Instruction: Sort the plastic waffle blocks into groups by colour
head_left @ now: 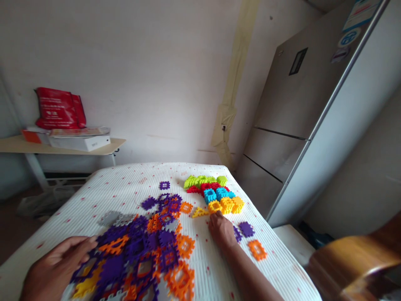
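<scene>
My right hand point(222, 229) reaches out with its fingers curled and closed at the front of a stack of yellow interlocking plastic tiles point(215, 206). The fingertips touch a yellow tile there. A yellow triangular tile point(199, 212) lies just left of that hand. My left hand point(58, 265) is at the left edge of a loose heap of mostly purple tiles point(134, 238), with orange, grey and yellow ones mixed in. Its thumb and fingers are drawn together; whatever may be between them is hidden.
Behind the yellow stacks stand blue point(210, 195), red point(208, 187) and green tiles point(200, 181) in rows. Loose purple point(246, 229) and orange tiles point(257, 249) lie right of my forearm. A refrigerator point(282, 104) stands at the right, and a brown curved wooden object point(354, 255) is nearer.
</scene>
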The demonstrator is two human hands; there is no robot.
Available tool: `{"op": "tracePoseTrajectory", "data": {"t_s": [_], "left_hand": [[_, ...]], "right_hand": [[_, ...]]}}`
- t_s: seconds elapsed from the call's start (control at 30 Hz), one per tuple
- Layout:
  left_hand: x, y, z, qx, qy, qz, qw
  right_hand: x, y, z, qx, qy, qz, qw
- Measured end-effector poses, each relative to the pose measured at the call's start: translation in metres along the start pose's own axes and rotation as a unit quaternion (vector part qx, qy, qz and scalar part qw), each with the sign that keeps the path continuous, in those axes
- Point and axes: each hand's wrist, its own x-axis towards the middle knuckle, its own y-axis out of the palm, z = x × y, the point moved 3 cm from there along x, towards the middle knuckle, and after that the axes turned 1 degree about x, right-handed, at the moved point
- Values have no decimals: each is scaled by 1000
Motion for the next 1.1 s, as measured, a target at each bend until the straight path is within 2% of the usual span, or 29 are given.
{"op": "tracePoseTrajectory", "data": {"t_s": [0.07,0.1,0.3,0.47,0.7,0.87,1.0,1.1], "left_hand": [[1,3,3,-63,-53,70,994],[0,3,2,-82,-72,83,991],[-15,-11,-33,-122,-96,71,985],[-21,-12,-45,-139,-66,72,985],[-34,-28,-47,-63,-4,126,990],[-49,-44,-33,22,36,177,983],[-56,-45,-11,86,80,242,963],[-56,-41,-1,113,125,257,952]], "right_hand": [[0,0,0,-7,2,3,1000],[0,0,0,-9,3,6,1000],[-3,-2,1,-5,-2,-3,1000],[-4,1,-1,24,-36,-40,998],[-6,5,-7,70,-83,-58,992],[-9,2,-3,80,-101,-83,988],[-12,1,4,68,-121,-83,987],[-13,3,6,63,-130,-74,987]]}}
